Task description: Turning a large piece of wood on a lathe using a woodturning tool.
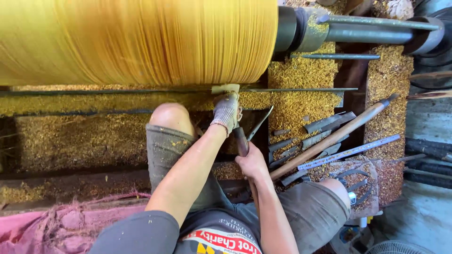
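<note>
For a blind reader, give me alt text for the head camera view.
A gloved left hand and bare right hand steady a long-handled chisel against a big yellow wooden cylinder on a lathe, amid shavings and spare tools.

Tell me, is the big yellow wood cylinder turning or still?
Turning, it seems: the yellow cylinder shows blurred streaks around it, while the shavings below look sharp.

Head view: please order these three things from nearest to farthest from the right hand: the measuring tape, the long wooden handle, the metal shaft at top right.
From the right hand:
1. Long wooden handle, beside the hand, running up right.
2. Measuring tape, further right, on the sawdust.
3. Metal shaft, far at top right.
</note>
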